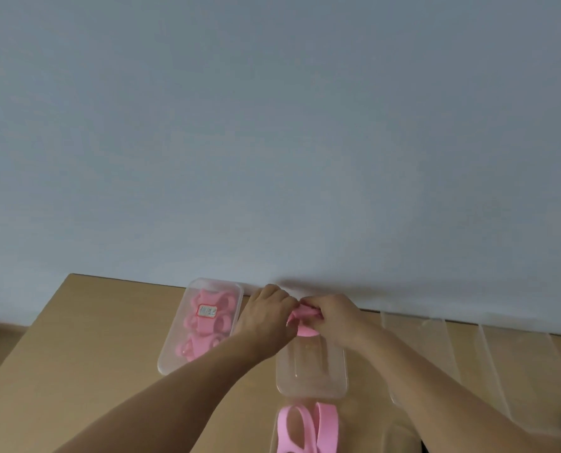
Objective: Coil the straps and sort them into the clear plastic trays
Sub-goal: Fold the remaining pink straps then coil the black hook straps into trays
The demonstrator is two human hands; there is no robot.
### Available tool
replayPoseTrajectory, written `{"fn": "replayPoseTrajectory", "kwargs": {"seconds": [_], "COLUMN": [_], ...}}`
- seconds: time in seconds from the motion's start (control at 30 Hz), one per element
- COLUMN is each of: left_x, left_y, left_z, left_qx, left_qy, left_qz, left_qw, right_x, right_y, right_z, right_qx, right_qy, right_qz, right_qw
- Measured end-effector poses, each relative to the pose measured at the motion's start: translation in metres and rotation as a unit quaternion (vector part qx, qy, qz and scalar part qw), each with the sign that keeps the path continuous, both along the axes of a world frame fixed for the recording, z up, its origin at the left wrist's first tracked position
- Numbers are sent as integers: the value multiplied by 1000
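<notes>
Strap (305, 317): pink and partly wound, held in the air between both hands, over the far end of the empty tray (311, 374), near the tabletop's (92, 338) far edge.
Left hand (266, 315): fingers curled round the strap's left side.
Right hand (334, 318): fingers curled, pinching the strap's right side.
Winding: judged best with tight, flat turns, edges lined up, and the loose end pinched so that the coil cannot spring open.
Filled tray (174, 338): holds coiled pink straps, just left of the empty tray.
Loose straps (308, 426): at the tabletop's near edge, not yet coiled.
</notes>
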State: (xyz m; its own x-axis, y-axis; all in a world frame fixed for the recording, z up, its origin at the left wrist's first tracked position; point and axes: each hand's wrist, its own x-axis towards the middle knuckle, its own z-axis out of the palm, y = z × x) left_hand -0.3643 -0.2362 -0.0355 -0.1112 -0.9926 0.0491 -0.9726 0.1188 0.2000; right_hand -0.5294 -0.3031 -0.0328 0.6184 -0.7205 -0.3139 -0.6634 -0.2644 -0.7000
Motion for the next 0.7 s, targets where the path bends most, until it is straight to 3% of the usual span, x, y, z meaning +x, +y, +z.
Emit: {"fn": "replayPoseTrajectory", "kwargs": {"seconds": [0.2,0.37,0.7], "left_x": [-1,-8,-12], "left_y": [-2,-3,-2], "left_z": [-3,-6,-8], "left_qx": [-19,-14,-32], "left_qy": [-67,-118,-90], "left_qz": [-22,-45,-10], "left_qw": [997,992,995], "right_x": [9,11,11], "right_y": [4,10,34], "right_z": [-10,-16,-11], "right_qx": [-127,-163,-344], "right_qy": [107,145,204], "right_qz": [41,34,52], "right_qw": [985,975,915]}}
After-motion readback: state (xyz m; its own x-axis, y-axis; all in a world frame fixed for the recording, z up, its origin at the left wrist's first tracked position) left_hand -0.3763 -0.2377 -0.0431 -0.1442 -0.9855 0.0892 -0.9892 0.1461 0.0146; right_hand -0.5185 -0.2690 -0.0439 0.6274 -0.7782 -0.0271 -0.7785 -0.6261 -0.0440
